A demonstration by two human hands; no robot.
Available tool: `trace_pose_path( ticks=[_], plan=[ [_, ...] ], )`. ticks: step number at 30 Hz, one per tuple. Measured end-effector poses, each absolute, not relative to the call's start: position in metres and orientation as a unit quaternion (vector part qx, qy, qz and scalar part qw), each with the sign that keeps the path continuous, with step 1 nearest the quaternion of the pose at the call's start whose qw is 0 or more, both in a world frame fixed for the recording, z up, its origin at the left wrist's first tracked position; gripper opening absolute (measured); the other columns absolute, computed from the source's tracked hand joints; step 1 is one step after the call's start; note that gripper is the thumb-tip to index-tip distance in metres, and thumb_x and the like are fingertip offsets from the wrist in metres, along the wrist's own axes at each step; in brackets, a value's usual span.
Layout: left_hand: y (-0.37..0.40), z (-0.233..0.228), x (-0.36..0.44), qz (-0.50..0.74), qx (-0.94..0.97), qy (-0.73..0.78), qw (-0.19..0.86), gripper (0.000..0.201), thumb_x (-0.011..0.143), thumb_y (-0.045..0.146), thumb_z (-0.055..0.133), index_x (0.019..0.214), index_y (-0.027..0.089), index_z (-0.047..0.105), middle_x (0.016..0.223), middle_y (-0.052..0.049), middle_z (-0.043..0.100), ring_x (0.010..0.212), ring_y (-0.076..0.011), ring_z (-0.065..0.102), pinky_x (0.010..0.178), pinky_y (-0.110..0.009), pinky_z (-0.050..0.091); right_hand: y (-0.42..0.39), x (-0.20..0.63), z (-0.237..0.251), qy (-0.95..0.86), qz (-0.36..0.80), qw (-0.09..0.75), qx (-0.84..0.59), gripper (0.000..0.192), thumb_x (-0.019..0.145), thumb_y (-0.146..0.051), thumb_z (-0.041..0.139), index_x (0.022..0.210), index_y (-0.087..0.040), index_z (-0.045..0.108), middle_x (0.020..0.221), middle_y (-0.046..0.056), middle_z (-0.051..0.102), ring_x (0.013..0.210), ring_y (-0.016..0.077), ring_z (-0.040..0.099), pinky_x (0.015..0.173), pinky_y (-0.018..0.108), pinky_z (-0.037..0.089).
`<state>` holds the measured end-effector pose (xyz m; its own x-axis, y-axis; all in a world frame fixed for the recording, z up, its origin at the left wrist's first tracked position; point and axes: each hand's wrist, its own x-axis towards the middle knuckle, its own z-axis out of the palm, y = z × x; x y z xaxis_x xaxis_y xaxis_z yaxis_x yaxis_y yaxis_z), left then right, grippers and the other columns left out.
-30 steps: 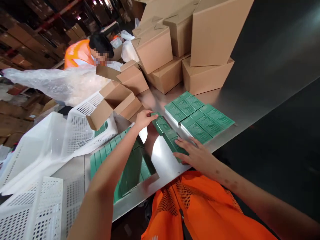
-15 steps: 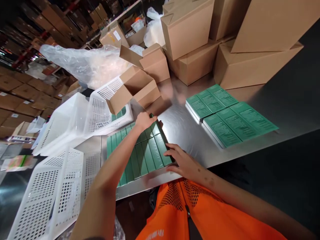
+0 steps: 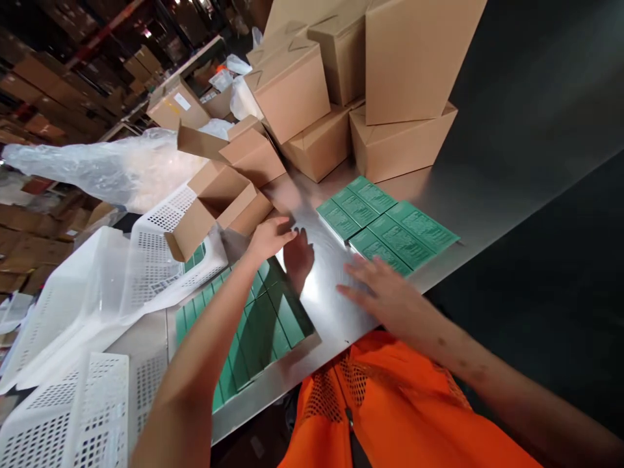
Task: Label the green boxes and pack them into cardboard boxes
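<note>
Rows of narrow green boxes [image 3: 266,325] stand packed together on the metal table, partly covered by my left forearm. My left hand [image 3: 269,239] hovers past their far right corner, fingers apart and holding nothing; its dark reflection shows on the metal. To the right lies a flat block of several green boxes [image 3: 390,224] with printed faces up. My right hand [image 3: 377,283], slightly blurred, is spread open just short of this block's near left edge. Whether its fingertips touch the block I cannot tell.
An open cardboard box [image 3: 221,195] sits beyond my left hand. Closed cartons [image 3: 312,140] are stacked at the back. White perforated baskets [image 3: 160,240] stand at the left, one with green boxes inside. A clear plastic bag [image 3: 146,162] lies behind them. The metal table [image 3: 326,312] ends near my body.
Both hands have come away from the packed rows of green boxes. My right hand has moved right, toward the flat block. The view has turned to the right.
</note>
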<state>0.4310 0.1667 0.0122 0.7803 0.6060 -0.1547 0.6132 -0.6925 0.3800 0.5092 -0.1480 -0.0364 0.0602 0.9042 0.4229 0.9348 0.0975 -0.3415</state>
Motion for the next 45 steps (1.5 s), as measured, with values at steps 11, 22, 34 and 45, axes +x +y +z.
trace_pose_path(
  ticks=[11, 22, 34, 45],
  plan=[
    [0.132, -0.016, 0.513, 0.018, 0.910, 0.302, 0.283, 0.035, 0.089, 0.036, 0.062, 0.118, 0.019, 0.072, 0.107, -0.006, 0.077, 0.095, -0.0200, 0.072, 0.083, -0.027, 0.054, -0.165, 0.551, -0.054, -0.697, -0.060, 0.186, -0.689, 0.051, 0.086, 0.007, 0.048, 0.123, -0.024, 0.065, 0.151, 0.016, 0.049, 0.142, 0.0318, 0.044, 0.114, 0.074, 0.021],
    [0.174, 0.030, 0.401, -0.116, 0.899, 0.412, 0.091, 0.040, 0.076, 0.057, 0.069, 0.077, 0.018, 0.076, 0.082, -0.010, 0.075, 0.094, -0.0302, 0.071, 0.079, -0.031, 0.051, -0.108, 0.450, -0.054, -0.659, 0.254, 0.367, -0.606, 0.033, 0.093, -0.021, 0.064, 0.125, -0.020, 0.059, 0.149, 0.014, 0.049, 0.125, 0.0250, 0.062, 0.097, 0.037, 0.058],
    [0.157, 0.024, 0.397, -0.107, 0.893, 0.433, 0.050, 0.039, 0.085, 0.047, 0.055, 0.099, 0.018, 0.076, 0.108, -0.017, 0.076, 0.107, -0.0341, 0.070, 0.085, -0.035, 0.053, -0.102, 0.426, -0.058, -0.611, 0.244, 0.374, -0.654, 0.038, 0.088, -0.018, 0.063, 0.126, -0.020, 0.058, 0.150, 0.017, 0.049, 0.133, 0.0302, 0.055, 0.103, 0.044, 0.053],
    [0.148, 0.020, 0.397, -0.073, 0.890, 0.446, 0.065, 0.039, 0.089, 0.040, 0.048, 0.103, 0.015, 0.075, 0.107, -0.020, 0.076, 0.106, -0.0367, 0.071, 0.089, -0.043, 0.052, -0.089, 0.438, -0.092, -0.648, 0.249, 0.319, -0.645, 0.048, 0.085, -0.039, 0.071, 0.130, -0.027, 0.059, 0.151, 0.012, 0.050, 0.126, 0.0304, 0.061, 0.098, 0.037, 0.056]
  ],
)
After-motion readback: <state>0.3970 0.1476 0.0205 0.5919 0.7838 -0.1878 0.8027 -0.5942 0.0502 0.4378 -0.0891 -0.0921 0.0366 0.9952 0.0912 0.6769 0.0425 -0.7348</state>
